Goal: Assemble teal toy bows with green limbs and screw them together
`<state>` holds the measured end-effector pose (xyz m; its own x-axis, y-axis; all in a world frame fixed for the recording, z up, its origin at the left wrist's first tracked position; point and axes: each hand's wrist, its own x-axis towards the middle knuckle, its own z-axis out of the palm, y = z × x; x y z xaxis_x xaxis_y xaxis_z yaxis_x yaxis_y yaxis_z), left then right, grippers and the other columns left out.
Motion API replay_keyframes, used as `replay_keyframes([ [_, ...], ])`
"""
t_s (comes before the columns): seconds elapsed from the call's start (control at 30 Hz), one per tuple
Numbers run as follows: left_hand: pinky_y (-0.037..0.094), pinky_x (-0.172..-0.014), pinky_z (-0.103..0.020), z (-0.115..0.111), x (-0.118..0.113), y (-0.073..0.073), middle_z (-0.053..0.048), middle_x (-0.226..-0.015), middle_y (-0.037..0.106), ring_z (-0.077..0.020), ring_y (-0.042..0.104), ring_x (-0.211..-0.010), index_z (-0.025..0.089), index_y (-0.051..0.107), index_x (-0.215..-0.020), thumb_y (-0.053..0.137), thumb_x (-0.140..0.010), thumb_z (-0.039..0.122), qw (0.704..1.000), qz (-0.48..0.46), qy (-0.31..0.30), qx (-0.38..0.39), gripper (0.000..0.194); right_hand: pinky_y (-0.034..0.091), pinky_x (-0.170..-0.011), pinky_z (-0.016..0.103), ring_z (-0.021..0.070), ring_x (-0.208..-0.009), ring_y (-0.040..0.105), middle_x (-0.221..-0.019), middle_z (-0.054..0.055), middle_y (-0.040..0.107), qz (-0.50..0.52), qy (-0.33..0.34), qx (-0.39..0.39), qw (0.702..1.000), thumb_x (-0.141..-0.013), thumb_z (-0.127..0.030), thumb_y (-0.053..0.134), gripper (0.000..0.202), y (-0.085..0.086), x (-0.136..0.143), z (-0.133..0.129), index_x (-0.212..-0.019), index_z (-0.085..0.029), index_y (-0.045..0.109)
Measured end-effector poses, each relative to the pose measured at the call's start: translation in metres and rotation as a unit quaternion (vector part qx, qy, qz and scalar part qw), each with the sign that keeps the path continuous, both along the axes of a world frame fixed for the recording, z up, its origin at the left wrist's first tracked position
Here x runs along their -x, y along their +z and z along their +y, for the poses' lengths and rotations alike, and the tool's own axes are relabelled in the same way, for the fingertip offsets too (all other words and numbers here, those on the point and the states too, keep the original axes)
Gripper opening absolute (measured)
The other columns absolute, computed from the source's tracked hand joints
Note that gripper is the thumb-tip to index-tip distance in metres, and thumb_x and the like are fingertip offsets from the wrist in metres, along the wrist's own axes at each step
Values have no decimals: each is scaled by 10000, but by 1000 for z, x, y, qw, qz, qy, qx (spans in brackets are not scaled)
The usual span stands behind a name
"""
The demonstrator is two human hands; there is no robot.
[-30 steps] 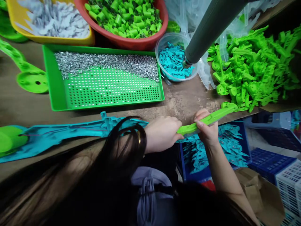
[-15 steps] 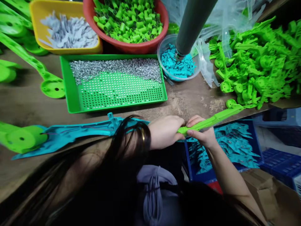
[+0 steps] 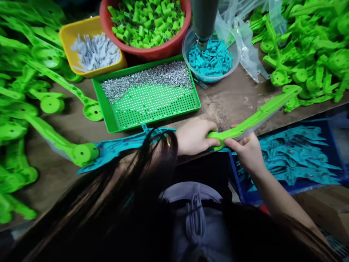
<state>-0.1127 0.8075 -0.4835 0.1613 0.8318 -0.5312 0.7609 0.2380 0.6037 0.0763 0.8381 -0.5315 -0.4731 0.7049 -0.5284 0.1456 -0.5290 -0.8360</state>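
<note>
My left hand [image 3: 196,137] is closed, its thumb and fingers gripping the round end of a long green part [image 3: 253,115]. On the other side of that joint, my right hand [image 3: 247,149] pinches the same part, which slants up to the right. Beneath my left hand and forearm a blue part [image 3: 117,148] lies along the table edge, partly hidden by dark hair. Another green part with a round hub [image 3: 83,154] rests at the blue part's left end.
A green tray [image 3: 152,105] of small metal pins stands behind my hands. Beyond it are a yellow bin [image 3: 95,71], a red bowl [image 3: 147,53] and a clear bowl [image 3: 211,78]. A dark tool [image 3: 205,18] hangs above. A blue crate [image 3: 294,189] sits lower right.
The camera view has shifted and turned. The long green part now slants more steeply in my hands, and its round end shows at my left fingers.
</note>
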Motion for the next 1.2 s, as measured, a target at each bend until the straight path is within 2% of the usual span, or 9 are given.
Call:
replay_keyframes([
  [0.13,375,-626,-239,7,2,2,-17,-746,674,-140,577,-662,155,716,-918,670,-789,377,999,-30,2,-16,260,569,-885,352,211,-994,677,-1074,51,707,25,37,13,999,-567,-319,876,607,-2,-7,-17,-1041,-229,509],
  [0.3,369,-612,-225,7,1,-1,-8,-734,678,-124,560,-644,157,717,-893,668,-780,348,999,-48,16,-6,228,578,-861,373,216,-946,690,-1020,51,714,12,19,2,1000,-596,-348,857,564,-9,-9,-26,-1018,-225,502],
  [0.4,368,-590,-218,7,-1,-2,-3,-737,680,-120,559,-634,159,713,-912,637,-801,393,998,-54,5,26,271,597,-762,344,199,-842,705,-933,35,724,21,36,8,999,-619,-414,834,515,-3,-11,10,-994,-215,541],
  [0.57,410,-621,-234,10,-10,0,-17,-761,678,-143,593,-682,147,693,-893,566,-856,419,997,-27,-36,59,303,565,-659,307,154,-678,673,-788,13,702,24,-88,-89,992,-745,-617,660,441,4,-3,93,-894,-214,562],
  [0.7,463,-849,-333,-7,-28,2,-103,-1020,682,-233,616,-964,126,652,-1053,549,-886,370,997,64,-38,-37,314,493,-609,287,117,-525,558,-592,-15,597,-140,-13,-149,979,-842,-604,541,414,-12,8,112,-818,-191,573],
  [0.83,443,-969,-401,-58,-34,4,-138,-1161,638,-256,553,-1127,127,618,-1127,487,-922,260,968,108,-29,-226,277,396,-719,331,165,-652,514,-569,1,502,-271,-6,-253,929,-744,-421,724,263,-16,2,113,-750,-181,616],
  [0.93,495,-897,-334,-115,-18,6,-96,-1030,685,-190,611,-1008,170,642,-1059,495,-916,196,940,99,19,-326,207,357,-772,385,226,-756,536,-654,34,539,-354,23,-334,873,-755,-392,712,285,0,-5,102,-970,-216,650],
  [1.03,523,-789,-285,-173,14,10,-59,-884,691,-155,635,-850,177,654,-977,561,-863,122,893,164,171,-382,157,397,-666,349,210,-656,578,-693,52,622,-378,110,-446,804,-843,-479,575,362,21,-7,60,-1061,-203,660],
  [1.2,534,-748,-284,-228,51,8,-42,-807,697,-147,652,-763,164,679,-838,598,-852,170,814,246,383,-361,83,401,-558,238,135,-589,621,-705,38,678,-184,268,-543,774,-917,-437,512,312,32,4,-49,-861,-168,661],
])
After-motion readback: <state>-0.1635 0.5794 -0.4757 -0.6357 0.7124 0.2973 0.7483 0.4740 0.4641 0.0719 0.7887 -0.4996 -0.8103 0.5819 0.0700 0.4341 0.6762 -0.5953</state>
